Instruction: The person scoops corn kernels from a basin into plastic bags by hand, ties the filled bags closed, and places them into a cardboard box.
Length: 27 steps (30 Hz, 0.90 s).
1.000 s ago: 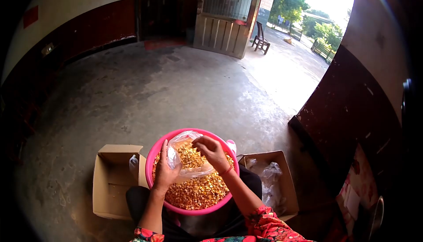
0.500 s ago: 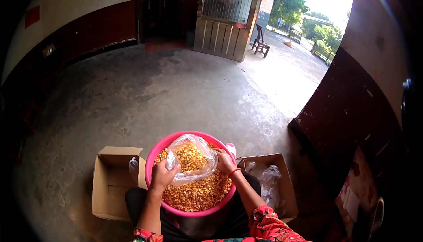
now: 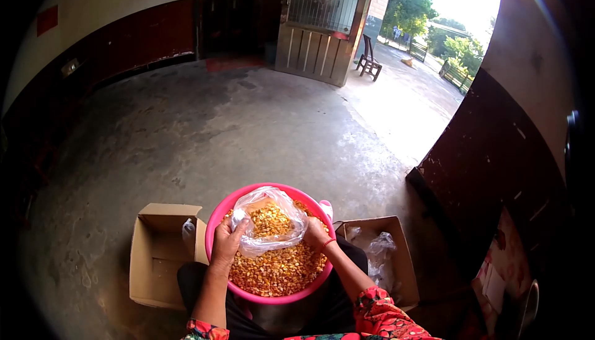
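Note:
A clear plastic bag [image 3: 271, 246] with yellow corn kernels inside rests over the heap of loose corn kernels [image 3: 273, 275] in a pink basin [image 3: 218, 211]. Its mouth is spread toward me. My left hand [image 3: 228, 241] grips the bag's left rim, thumb on top. On the opposite side, my right hand [image 3: 317, 233] is closed on the right rim, its fingertips partly hidden by the plastic. A red cord circles the right wrist.
Left of the basin stands an open cardboard box [image 3: 144, 259] with a small plastic bag [image 3: 188, 231] in it. To the right, another cardboard box [image 3: 406, 265] holds crumpled clear bags [image 3: 381, 256]. A metal door [image 3: 319, 30] stands open, with a wooden chair [image 3: 369, 61] outside.
My left hand has shifted slightly along the bag's rim, and the thumb now points upward. The right hand has moved down a little. The bag's opening has changed shape slightly.

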Available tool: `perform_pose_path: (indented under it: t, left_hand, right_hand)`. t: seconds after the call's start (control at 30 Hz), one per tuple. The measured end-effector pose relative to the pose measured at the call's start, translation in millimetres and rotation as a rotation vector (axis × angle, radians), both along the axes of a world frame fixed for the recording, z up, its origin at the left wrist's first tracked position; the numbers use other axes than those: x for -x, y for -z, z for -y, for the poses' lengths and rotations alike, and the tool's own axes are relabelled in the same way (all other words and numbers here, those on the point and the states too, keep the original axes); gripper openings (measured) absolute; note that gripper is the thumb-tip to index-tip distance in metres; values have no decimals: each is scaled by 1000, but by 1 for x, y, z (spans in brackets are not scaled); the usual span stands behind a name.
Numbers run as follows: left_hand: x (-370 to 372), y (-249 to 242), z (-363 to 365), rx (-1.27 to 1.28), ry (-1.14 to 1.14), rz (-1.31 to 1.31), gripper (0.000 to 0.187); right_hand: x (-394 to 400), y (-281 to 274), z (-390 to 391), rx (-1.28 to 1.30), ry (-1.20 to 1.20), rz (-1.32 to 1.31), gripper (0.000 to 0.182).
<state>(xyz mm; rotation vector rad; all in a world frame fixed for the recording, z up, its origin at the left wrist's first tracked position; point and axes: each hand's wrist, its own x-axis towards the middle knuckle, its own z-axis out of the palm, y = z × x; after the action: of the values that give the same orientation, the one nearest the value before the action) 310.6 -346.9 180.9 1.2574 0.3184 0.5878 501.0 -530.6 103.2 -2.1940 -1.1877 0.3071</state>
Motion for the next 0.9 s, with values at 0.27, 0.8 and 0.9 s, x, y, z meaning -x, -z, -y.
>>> perform_pose_path:
  t: [0.27, 0.8, 0.9]
  left_hand:
    - [0, 3, -1, -37, 57, 36, 15]
    - [0, -5, 6, -12, 85, -18, 17]
    - [1, -6, 8, 28, 97, -17, 18]
  right_hand:
    - [-13, -3, -8, -657, 384, -1037, 26]
    - [29, -107, -56, -1085, 31, -1428, 25]
    - [50, -100, -70, -938, 74, -1257, 22]
